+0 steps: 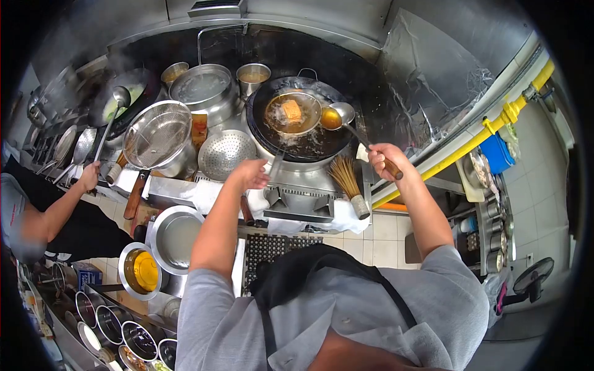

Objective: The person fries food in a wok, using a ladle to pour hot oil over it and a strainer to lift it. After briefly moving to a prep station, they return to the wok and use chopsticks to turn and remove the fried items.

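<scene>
My right hand (385,162) is wrapped round the wooden handle of a ladle (346,112), whose bowl holds golden liquid over the wok's right side. In the black wok (334,145), dark oil bubbles. A round wire strainer (276,127) rests in it with an orange-brown block of food (291,111) inside. My left hand (250,175) is just left of the strainer's metal handle, fingers loosely bent and apart, seemingly holding nothing. Below and left of that hand lies a perforated metal scoop (227,154), its wooden handle pointing towards me.
A bamboo brush (348,182) stands right of the stove front. Left are a large mesh strainer (158,136), a lidded pot (201,86) and metal cups. A co-worker's hand (91,176) holds a ladle over another wok (127,93). A yellow pipe (489,127) runs along the right.
</scene>
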A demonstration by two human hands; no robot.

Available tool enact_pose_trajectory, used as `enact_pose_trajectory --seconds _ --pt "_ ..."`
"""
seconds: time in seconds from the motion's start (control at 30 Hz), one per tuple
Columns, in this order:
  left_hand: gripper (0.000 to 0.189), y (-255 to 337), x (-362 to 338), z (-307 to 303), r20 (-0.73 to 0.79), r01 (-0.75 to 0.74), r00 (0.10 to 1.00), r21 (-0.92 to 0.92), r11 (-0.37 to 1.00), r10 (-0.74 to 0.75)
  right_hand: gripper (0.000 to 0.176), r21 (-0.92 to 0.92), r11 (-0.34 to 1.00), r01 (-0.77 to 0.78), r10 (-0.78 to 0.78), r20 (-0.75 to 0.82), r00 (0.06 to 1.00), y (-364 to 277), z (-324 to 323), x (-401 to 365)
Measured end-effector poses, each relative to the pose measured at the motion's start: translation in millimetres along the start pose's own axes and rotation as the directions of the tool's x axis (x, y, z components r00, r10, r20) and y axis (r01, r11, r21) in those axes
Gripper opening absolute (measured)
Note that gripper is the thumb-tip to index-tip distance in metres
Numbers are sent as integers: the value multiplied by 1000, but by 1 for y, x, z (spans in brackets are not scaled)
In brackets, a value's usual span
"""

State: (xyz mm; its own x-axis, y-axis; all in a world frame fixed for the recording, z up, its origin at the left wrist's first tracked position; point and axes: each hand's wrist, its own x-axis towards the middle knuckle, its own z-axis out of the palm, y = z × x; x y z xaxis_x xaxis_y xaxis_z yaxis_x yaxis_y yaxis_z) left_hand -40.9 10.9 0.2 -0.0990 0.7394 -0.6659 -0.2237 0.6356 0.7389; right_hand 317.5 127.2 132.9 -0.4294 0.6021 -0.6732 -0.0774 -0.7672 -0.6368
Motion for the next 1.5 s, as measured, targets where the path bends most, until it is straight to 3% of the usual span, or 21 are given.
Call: enact_pose_trajectory --seconds 0.03,0.1,0.13,0.2,0.27,0.37,0.4,0.47,0.53,0.6,0.7,0.77,0.8,0.83,0.9,0.97,1.0,1.17,1.3,1.4,1.5 --pt "28 -2 -2 12 0 5 1000 -2 1000 -5 18 -24 999 -24 23 -17 1000 -2 1 6" --pt "27 1 -4 32 232 158 966 -189 969 -113 20 -72 997 -3 0 -47 999 -2 4 11" --pt "27 -4 12 31 233 155 966 -189 970 -108 21 -120 993 19 -28 -75 997 -2 8 12" --pt "22 -10 36 29 542 79 826 -385 920 157 21 -121 992 19 -35 -138 990 4 16 9" --pt "18 -2 35 28 502 43 852 -351 935 150 17 -348 937 32 -102 -184 978 11 18 5" --pt "17 19 -11 39 68 -13 997 -217 976 29 13 -445 896 14 -110 -192 975 23 3 21" --pt "17 22 -16 36 64 -14 998 -210 978 28 13 -488 873 -4 -114 -211 971 26 3 25" --pt "18 26 -26 28 -86 -141 985 115 983 151 11 -517 856 -8 -137 -241 961 33 3 31" --pt "17 32 -40 25 -111 -132 982 174 976 153 11 -643 763 69 -256 -202 945 39 2 33" --pt "17 32 -52 25 -176 -166 962 233 958 209 12 -644 761 77 -262 -196 945 39 1 33" --pt "18 18 -28 6 -182 -228 939 304 925 291 13 -606 792 76 -247 -204 947 38 -4 33" --pt "18 14 -23 1 -168 -248 930 370 895 327 11 -311 949 50 -108 -172 979 33 -14 35" --pt "17 16 -26 3 -178 -238 930 372 897 321 11 -309 950 54 -111 -169 979 27 -22 33" --pt "16 16 -28 3 -187 -229 931 372 900 314 12 -72 997 22 -25 -50 998 21 -29 29" --pt "14 17 -26 3 -178 -213 933 426 879 313 13 258 962 -86 56 121 991 11 -30 17" --pt "12 14 -22 8 -162 -194 940 475 858 301 14 335 935 -115 57 176 983 7 -30 13" --pt "11 16 -26 13 -185 -192 942 390 901 281 15 411 900 -148 53 234 971 4 -28 10" --pt "13 10 -34 25 -152 -160 975 34 987 163 16 294 951 -92 23 229 973 -10 -2 13" --pt "20 2 -47 25 -89 -135 987 12 991 136 14 191 981 -32 -3 180 984 -27 29 11" --pt "36 -9 -57 20 -94 -129 986 116 985 140 14 64 998 11 -24 195 981 -39 49 18" --pt "57 -17 -82 18 -221 -287 895 379 880 387 17 24 1000 19 -24 193 981 -50 63 34"
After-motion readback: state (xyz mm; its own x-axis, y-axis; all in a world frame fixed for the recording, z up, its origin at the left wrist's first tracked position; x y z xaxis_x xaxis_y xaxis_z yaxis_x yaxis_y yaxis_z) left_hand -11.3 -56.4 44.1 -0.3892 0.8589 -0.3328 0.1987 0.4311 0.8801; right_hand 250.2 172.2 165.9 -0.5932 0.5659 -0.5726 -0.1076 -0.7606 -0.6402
